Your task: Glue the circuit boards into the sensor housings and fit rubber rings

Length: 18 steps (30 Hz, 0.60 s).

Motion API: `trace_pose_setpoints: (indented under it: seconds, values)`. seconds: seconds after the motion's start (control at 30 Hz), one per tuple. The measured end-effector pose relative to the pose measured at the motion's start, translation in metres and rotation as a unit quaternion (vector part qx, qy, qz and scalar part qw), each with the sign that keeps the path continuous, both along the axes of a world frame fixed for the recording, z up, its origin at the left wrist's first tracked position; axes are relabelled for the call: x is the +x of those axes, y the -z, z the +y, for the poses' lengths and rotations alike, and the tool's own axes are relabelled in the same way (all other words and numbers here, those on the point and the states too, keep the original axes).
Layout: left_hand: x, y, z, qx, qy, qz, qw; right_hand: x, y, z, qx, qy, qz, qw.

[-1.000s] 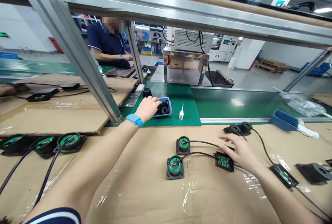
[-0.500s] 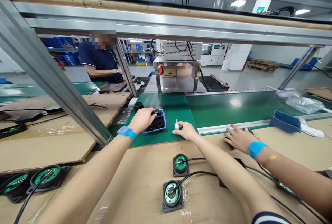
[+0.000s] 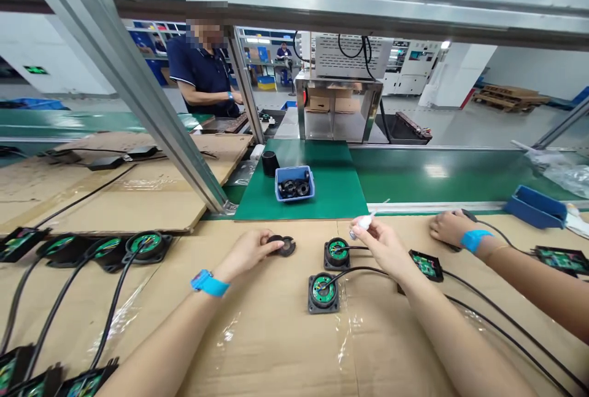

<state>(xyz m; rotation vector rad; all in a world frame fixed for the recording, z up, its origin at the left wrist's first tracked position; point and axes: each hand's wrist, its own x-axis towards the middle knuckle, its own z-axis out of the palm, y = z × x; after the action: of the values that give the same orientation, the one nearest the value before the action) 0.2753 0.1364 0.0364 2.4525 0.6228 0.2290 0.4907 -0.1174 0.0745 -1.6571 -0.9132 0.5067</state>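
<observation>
My left hand (image 3: 251, 253) pinches black ring-shaped parts (image 3: 288, 246) just above the cardboard. Between the fingers of my right hand (image 3: 380, 242) is a small white bottle (image 3: 363, 223) with a thin nozzle pointing up and right. Below and left of that hand, two black square housings with green boards, an upper one (image 3: 337, 252) and a lower one (image 3: 323, 291), lie on the cardboard with cables running right. A blue bin (image 3: 295, 196) of black parts stands on the green mat (image 3: 331, 182) beyond my hands.
Another person's hand (image 3: 448, 228) rests on a dark object at the right, near an empty blue bin (image 3: 536, 207). More cabled housings (image 3: 146, 245) line the left. A metal post (image 3: 161, 108) slants down at the left. A black cup (image 3: 270, 164) stands beside the parts bin.
My left hand has left the blue bin and come nearer with black ring parts. My right hand has lifted the bottle and brought it over the cardboard. The view has tilted down.
</observation>
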Motion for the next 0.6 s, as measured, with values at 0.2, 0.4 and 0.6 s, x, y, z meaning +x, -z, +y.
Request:
trace_pose_setpoints:
  seconds: [0.2,0.4,0.6]
  values:
    - [-0.024,0.004,-0.025,0.209,0.058,-0.098,0.971,-0.019,0.004,-0.035,0.016,0.043,0.042,0.998]
    - [-0.059,0.011,-0.049,0.312,0.193,-0.171,0.915,-0.026,0.008,-0.047,0.023,0.064,0.053,0.996]
    - [-0.089,0.012,-0.063,0.305,0.184,-0.187,0.915,-0.027,0.010,-0.049,0.036,0.056,0.073,0.995]
